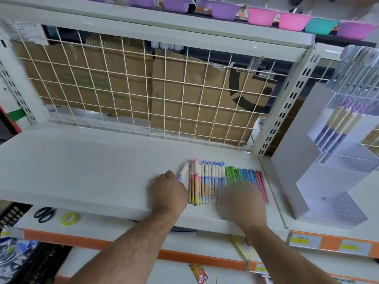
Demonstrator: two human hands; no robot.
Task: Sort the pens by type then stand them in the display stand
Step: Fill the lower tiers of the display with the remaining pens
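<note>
Purple-capped pen [184,171] in left grip [170,188], labels [303,240] unreadable

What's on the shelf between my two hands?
In the head view, two batches lie side by side there: pink-and-yellow pens next to the left hand, which grips a purple-tipped pen, then white-and-blue pens toward the right hand.

Nothing reads clearly. Below the display stand [287,160], a yellow price label [303,240] on the orange shelf strip [330,242] carries blurred digits, perhaps 12. Left of the stand, the cardboard [205,95] bears part of a black round logo [244,93] and faint, illegible green print [90,79].
</note>
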